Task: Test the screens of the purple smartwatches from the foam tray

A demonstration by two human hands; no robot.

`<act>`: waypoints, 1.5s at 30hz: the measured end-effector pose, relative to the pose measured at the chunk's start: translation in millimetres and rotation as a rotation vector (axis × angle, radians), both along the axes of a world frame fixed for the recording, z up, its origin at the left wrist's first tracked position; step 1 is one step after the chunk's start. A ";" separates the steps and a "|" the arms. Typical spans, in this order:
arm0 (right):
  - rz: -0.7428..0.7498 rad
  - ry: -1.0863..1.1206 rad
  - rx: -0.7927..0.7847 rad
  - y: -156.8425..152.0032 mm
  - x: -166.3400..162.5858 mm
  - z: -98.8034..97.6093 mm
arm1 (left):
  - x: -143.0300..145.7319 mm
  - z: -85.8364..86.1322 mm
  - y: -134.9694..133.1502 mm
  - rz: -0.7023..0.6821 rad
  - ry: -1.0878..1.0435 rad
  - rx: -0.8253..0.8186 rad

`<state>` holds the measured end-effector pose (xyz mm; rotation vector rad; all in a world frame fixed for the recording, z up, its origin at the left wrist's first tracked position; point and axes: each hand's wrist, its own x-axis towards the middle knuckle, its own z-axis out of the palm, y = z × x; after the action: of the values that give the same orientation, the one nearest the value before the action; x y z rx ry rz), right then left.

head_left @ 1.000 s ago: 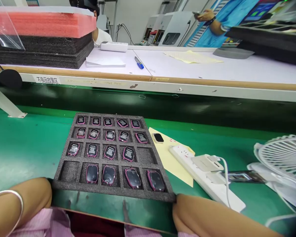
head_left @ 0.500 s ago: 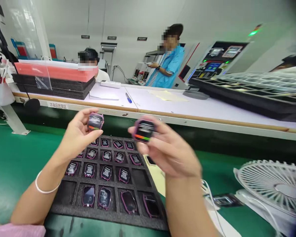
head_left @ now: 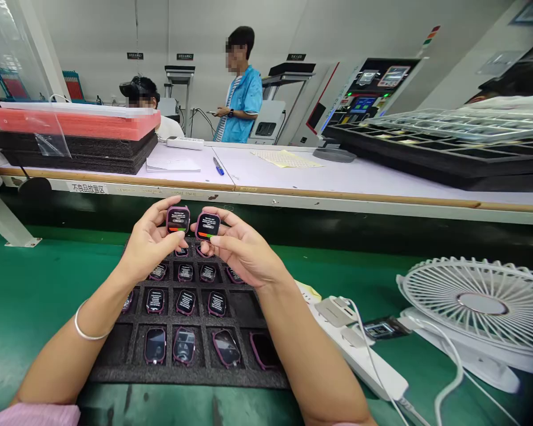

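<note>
We use the foam tray [head_left: 186,377] as the reference; it lies flat on the green table [head_left: 48,266] in front of us. We hold 2 purple-framed smartwatches above the rear part of the tray, just beside each other, screens toward us.

Left grip [head_left: 166,225]: we hold the left watch [head_left: 178,219] between the thumb at its lower edge and the fingers at its left side and back. Right grip [head_left: 211,229]: we hold the right watch [head_left: 208,226] with the thumb at its lower right and the fingers around its upper edge. Both screens show white text above a red-orange and green bar.

In the tray's front row we see 4 dark-screen watches [head_left: 155,345]; in the next row we see 4 lit watches [head_left: 185,302] with white text. Our hands and right forearm partly cover the rows behind and the tray's right side.

To the right of the tray we find a white power strip [head_left: 377,362] with a plugged-in adapter [head_left: 336,312] and, farther right, a white fan [head_left: 482,303]. Behind the tray we see a raised shelf [head_left: 266,171] carrying a blue pen [head_left: 218,166], with stacked foam [head_left: 71,145] to the tray's rear left.
</note>
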<state>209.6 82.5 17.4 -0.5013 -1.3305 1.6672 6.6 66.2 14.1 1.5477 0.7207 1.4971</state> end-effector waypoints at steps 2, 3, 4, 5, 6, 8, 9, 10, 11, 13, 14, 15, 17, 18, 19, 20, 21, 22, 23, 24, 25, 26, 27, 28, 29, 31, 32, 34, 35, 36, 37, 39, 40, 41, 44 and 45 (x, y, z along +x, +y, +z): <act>-0.009 -0.002 0.015 0.3 -0.7 -1.0 | 1.6 0.0 0.1 0.013 0.002 -0.007; -0.016 -0.006 0.021 0.3 -1.0 -1.4 | 2.5 0.4 -0.1 0.019 0.003 -0.016; -0.024 -0.010 0.028 0.1 -1.1 -1.5 | 3.3 0.7 -0.5 0.023 0.004 -0.026; -0.031 -0.017 0.034 -0.2 -1.1 -1.2 | 3.9 1.1 -0.9 0.020 0.005 -0.031; -0.039 -0.024 0.040 -0.6 -1.1 -0.7 | 4.5 1.3 -1.3 0.012 0.005 -0.034; -0.048 -0.040 0.050 -1.6 -0.8 0.9 | 5.2 1.1 -1.9 -0.006 0.006 -0.032; -0.052 -0.044 0.055 -2.0 -0.7 1.6 | 5.3 0.7 -2.0 -0.013 0.008 -0.032; -0.057 -0.046 0.060 -2.3 -0.8 2.2 | 5.4 0.2 -2.0 -0.021 0.010 -0.033; -0.061 -0.047 0.066 -2.5 -0.9 2.4 | 5.4 -0.3 -2.0 -0.028 0.011 -0.035; -0.072 -0.050 0.078 -2.4 -1.7 2.0 | 5.3 -1.1 -1.8 -0.046 0.006 -0.041; -0.078 -0.052 0.083 -2.2 -2.2 1.5 | 5.3 -1.2 -1.8 -0.056 0.000 -0.046; -0.082 -0.051 0.085 -1.9 -2.7 0.8 | 5.5 -1.2 -1.8 -0.064 -0.005 -0.055; -0.088 -0.045 0.086 -1.2 -3.8 -0.5 | 6.0 -0.8 -2.2 -0.070 -0.013 -0.076; -0.091 -0.040 0.086 -0.9 -4.3 -1.0 | 6.5 -0.6 -2.6 -0.069 -0.016 -0.086; -0.093 -0.037 0.087 -0.7 -4.6 -1.2 | 7.0 -0.3 -3.1 -0.066 -0.018 -0.095; -0.095 -0.035 0.088 -0.5 -4.7 -1.1 | 7.5 0.0 -3.5 -0.064 -0.020 -0.101; -0.094 -0.036 0.088 -0.5 -4.7 -0.8 | 8.0 0.3 -4.0 -0.062 -0.023 -0.104; -0.091 -0.040 0.090 -0.7 -4.4 -0.3 | 8.3 0.6 -4.4 -0.059 -0.028 -0.106; -0.086 -0.045 0.091 -0.9 -4.1 0.3 | 8.5 0.9 -4.7 -0.054 -0.031 -0.110; -0.080 -0.051 0.093 -1.3 -3.7 0.9 | 8.5 1.3 -5.0 -0.049 -0.035 -0.115; -0.074 -0.056 0.095 -1.7 -3.2 1.5 | 8.4 1.6 -5.2 -0.045 -0.039 -0.121; -0.069 -0.060 0.096 -2.0 -2.8 2.0 | 8.2 2.1 -5.3 -0.042 -0.044 -0.127; -0.065 -0.061 0.096 -2.4 -2.5 2.3 | 7.9 2.5 -5.3 -0.040 -0.051 -0.131; -0.062 -0.058 0.094 -2.6 -2.3 2.5 | 7.8 2.8 -5.3 -0.042 -0.057 -0.134; -0.060 -0.054 0.091 -2.8 -2.1 2.5 | 7.7 3.2 -5.2 -0.044 -0.063 -0.135; -0.055 -0.042 0.084 -2.7 -2.2 2.2 | 8.0 3.7 -5.1 -0.052 -0.076 -0.133; -0.054 -0.036 0.083 -2.5 -2.2 1.9 | 8.3 3.9 -5.1 -0.055 -0.081 -0.131; -0.051 -0.030 0.086 -1.8 -2.2 1.0 | 9.1 4.3 -5.1 -0.061 -0.088 -0.129; -0.051 -0.030 0.090 -1.3 -2.1 0.6 | 9.4 4.5 -5.1 -0.061 -0.091 -0.128; -0.053 -0.031 0.094 -0.9 -2.0 0.2 | 9.7 4.7 -5.2 -0.061 -0.092 -0.129; -0.056 -0.035 0.098 -0.6 -1.7 -0.1 | 10.0 5.0 -5.2 -0.060 -0.093 -0.128; -0.061 -0.044 0.106 -0.2 -1.2 -0.1 | 10.3 5.3 -5.1 -0.060 -0.096 -0.125; -0.061 -0.045 0.109 -0.2 -0.9 0.2 | 10.4 5.4 -5.1 -0.059 -0.096 -0.124; -0.057 -0.044 0.109 -0.3 -0.7 0.6 | 10.5 5.4 -5.0 -0.059 -0.097 -0.124; -0.043 -0.032 0.098 -0.8 -0.7 1.7 | 10.7 5.2 -4.8 -0.055 -0.100 -0.126; -0.042 -0.031 0.095 -0.9 -0.9 1.8 | 10.8 5.1 -4.8 -0.055 -0.101 -0.127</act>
<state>208.7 81.6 19.2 -0.4981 -1.4056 1.5594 17.4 61.4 19.2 1.3762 0.6959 1.4495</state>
